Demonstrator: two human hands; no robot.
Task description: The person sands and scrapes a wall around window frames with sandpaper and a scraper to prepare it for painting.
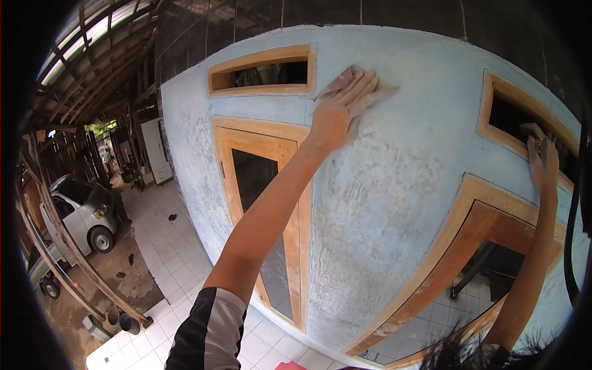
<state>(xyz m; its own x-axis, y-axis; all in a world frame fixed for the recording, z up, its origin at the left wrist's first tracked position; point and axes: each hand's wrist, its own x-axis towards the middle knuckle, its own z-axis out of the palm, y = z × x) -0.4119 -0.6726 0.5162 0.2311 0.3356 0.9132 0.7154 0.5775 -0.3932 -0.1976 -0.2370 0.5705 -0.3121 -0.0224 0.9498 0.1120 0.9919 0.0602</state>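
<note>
My left hand (338,117) presses a folded sheet of sandpaper (380,97) against the pale blue wall (394,154). The sheet sticks out on both sides of the fingers, and its grit side is hidden. Patchy grey and white marks cover the wall below that hand. Over at the right, my right hand (542,157) grips the lower edge of a wooden vent frame (512,140) above a window, with its fingertips reaching into the dark opening.
Another wooden vent frame (262,91) sits above a narrow wooden-framed window (299,246) on the left. A larger wooden window frame (425,277) stands below my right hand. Dark tiles (370,12) run above the wall. A silver vehicle (80,209) is parked beyond leaning poles and buckets (128,324).
</note>
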